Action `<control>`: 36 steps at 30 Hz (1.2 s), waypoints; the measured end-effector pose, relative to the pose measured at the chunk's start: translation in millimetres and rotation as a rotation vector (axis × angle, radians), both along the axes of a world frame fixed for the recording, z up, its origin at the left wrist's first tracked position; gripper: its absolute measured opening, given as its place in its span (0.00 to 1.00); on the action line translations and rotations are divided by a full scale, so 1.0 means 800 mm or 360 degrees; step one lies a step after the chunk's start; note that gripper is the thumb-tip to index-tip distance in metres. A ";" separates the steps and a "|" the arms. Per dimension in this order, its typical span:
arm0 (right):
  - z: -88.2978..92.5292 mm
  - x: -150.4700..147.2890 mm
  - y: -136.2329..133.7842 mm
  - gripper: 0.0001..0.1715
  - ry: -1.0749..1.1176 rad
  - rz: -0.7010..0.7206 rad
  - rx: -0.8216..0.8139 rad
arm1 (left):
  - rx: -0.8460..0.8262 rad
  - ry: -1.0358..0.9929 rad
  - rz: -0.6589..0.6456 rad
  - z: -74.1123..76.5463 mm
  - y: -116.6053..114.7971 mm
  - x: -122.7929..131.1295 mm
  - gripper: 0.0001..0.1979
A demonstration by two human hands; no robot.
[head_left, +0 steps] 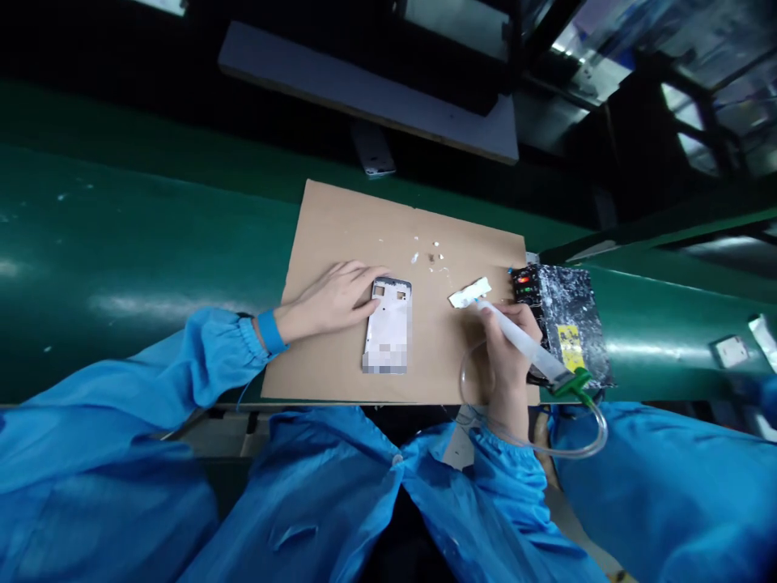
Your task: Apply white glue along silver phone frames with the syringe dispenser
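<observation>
Head view: I see the pale phone frame (388, 324) flat on the cardboard sheet (340, 223), long axis running away from the wearer, the left hand (340, 298) nearer, thumb and forefinger touching its upper left corner, though I cannot tell whether they pinch. Well apart to the frame's right, the right hand (508, 360) grips a translucent syringe (535, 349), tip at a white strip (470, 292). Beyond spreads the green worktop (151, 235), a speckled black box (574, 300) beside that hand.
</observation>
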State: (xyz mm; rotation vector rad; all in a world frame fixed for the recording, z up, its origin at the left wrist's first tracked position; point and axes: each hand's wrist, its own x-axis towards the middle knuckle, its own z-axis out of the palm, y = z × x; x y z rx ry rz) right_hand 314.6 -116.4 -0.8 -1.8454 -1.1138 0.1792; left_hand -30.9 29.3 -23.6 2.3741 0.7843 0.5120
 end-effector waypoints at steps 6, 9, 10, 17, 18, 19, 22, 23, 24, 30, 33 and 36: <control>0.013 -0.037 -0.002 0.25 0.0038 0.0225 0.0002 | 0.0007 -0.0034 -0.0077 0.000 -0.001 0.004 0.32; 0.005 -0.065 0.005 0.25 0.0194 0.0525 -0.0135 | 0.0028 -0.0047 -0.0089 0.000 -0.003 0.004 0.33; 0.000 -0.073 0.009 0.26 0.0250 0.0602 -0.0166 | 0.0030 -0.0039 -0.0090 0.000 -0.004 0.004 0.33; -0.028 -0.110 0.032 0.30 0.0588 0.0732 -0.0248 | 0.0037 -0.0023 -0.0131 0.002 -0.004 0.004 0.35; -0.027 -0.112 0.031 0.31 0.0572 0.0710 -0.0269 | 0.0036 -0.0027 -0.0133 0.002 -0.004 0.004 0.35; -0.026 -0.114 0.030 0.31 0.0556 0.0690 -0.0286 | 0.0036 -0.0031 -0.0134 0.002 -0.005 0.005 0.35; -0.019 -0.119 0.026 0.31 0.0503 0.0659 -0.0315 | 0.0040 -0.0039 -0.0125 0.002 -0.006 0.005 0.35; -0.018 -0.120 0.025 0.31 0.0472 0.0651 -0.0323 | 0.0045 -0.0040 -0.0117 0.002 -0.006 0.006 0.34; -0.017 -0.120 0.025 0.31 0.0442 0.0642 -0.0331 | 0.0051 -0.0038 -0.0114 0.002 -0.007 0.006 0.34; -0.020 -0.118 0.023 0.31 0.0419 0.0562 -0.0267 | 0.0071 -0.0031 -0.0122 0.001 -0.006 0.006 0.34; -0.016 -0.106 0.013 0.28 0.0281 0.0392 -0.0123 | 0.0049 -0.0038 -0.0130 0.000 -0.006 0.004 0.35; -0.007 -0.081 -0.004 0.22 0.0004 0.0041 -0.0026 | 0.0067 -0.0025 -0.0134 -0.001 -0.006 0.004 0.35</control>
